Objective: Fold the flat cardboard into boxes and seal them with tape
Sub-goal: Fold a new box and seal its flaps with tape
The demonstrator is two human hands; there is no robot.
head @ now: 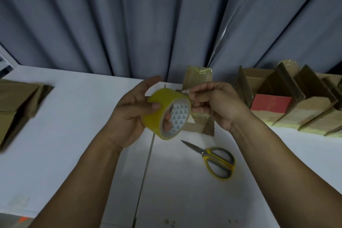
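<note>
Mid-frame, the left hand (129,116) curls its fingers (167,117) round the yellow roll of clear tape (159,103) to steady it while the right hand (218,105) pinches its loose end, likely to draw a strip for the small brown cardboard box (198,77) just behind

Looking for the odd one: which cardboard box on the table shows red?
The open brown cardboard box at the left end of the right-hand row: a red surface shows on it; the others look only brown.
</note>
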